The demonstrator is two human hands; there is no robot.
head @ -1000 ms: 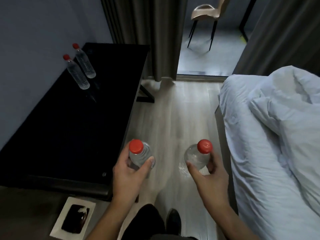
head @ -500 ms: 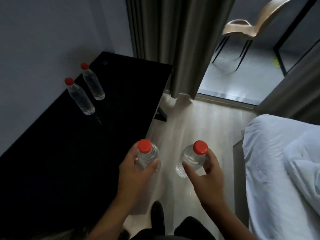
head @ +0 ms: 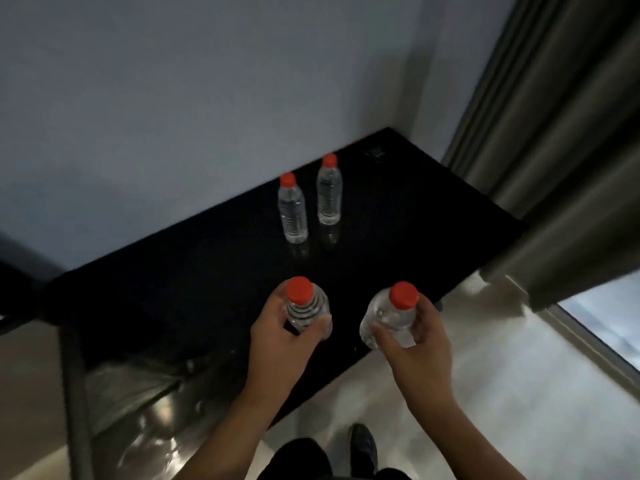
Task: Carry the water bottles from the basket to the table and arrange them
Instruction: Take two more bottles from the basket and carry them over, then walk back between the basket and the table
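Note:
My left hand [head: 277, 344] grips a clear water bottle with a red cap [head: 304, 303] over the near part of the black table [head: 207, 278]. My right hand [head: 415, 348] grips a second red-capped bottle [head: 394, 313] above the table's near right edge. Both bottles are held upright, side by side. Two more red-capped bottles stand on the table near the wall: one on the left [head: 292, 209] and one on the right [head: 329, 192], close together. The basket is out of view.
A grey wall [head: 207, 98] runs behind the table. Dark curtains [head: 554, 150] hang at the right, next to a glass door [head: 602, 327]. A glossy floor [head: 485, 393] lies below. My shoe [head: 362, 441] shows at the bottom. A black plastic bag [head: 138, 386] sits under the table.
The view has turned left to face the table, so the bed and chair have left the frame. Both hands with their bottles have moved over the table's near edge.

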